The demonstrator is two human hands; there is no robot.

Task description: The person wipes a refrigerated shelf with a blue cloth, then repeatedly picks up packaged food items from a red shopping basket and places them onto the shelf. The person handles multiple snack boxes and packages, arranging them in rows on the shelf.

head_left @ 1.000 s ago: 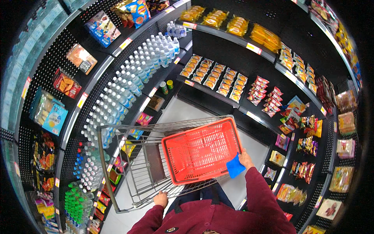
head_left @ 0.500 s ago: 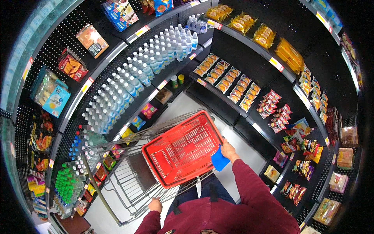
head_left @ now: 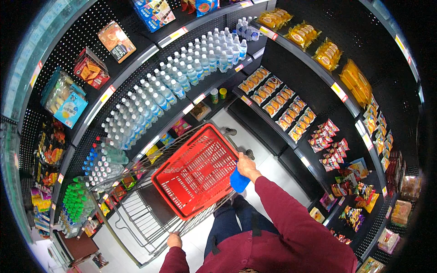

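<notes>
Shopping basket point(head_left: 196, 170): red moulded plastic, open mesh walls, slight sheen. Trolley point(head_left: 136, 218): bare grey metal wire, dull finish; handle end w/ blue plastic cap point(head_left: 238, 182) under right hand point(head_left: 248, 166), smooth. Sleeves point(head_left: 291, 218): maroon cloth, matt. Water bottles point(head_left: 168, 91): clear glossy plastic. Snack packs point(head_left: 282, 98): shiny film wrap. Shelving point(head_left: 291, 50): black perforated metal panels, matt. Floor point(head_left: 268, 154): smooth, pale, lightly reflective.
</notes>
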